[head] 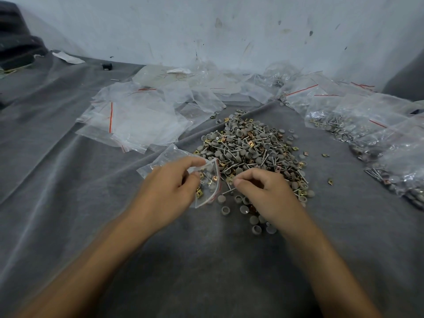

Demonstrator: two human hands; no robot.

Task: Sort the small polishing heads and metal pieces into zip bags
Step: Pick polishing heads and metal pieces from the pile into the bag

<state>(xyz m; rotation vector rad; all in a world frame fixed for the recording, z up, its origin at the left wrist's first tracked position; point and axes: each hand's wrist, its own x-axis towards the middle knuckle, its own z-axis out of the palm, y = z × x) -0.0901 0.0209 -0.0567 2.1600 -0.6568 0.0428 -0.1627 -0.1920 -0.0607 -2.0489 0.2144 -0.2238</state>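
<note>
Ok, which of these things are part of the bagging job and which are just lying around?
Job: left hand, zip bag it holds, right hand, pile of heads and metal pieces, empty bags, filled bags.
Lying about: small black block, crumpled paper.

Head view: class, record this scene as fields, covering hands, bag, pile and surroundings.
pile: grey heads, brass clips, metal pins, mixed
left hand: holds zip bag, partly filled, mouth toward pile
right hand: thumb and forefinger pinched at pile's near edge; piece unclear
empty bags: left of pile
filled bags: right of pile
surface: grey cloth
</note>
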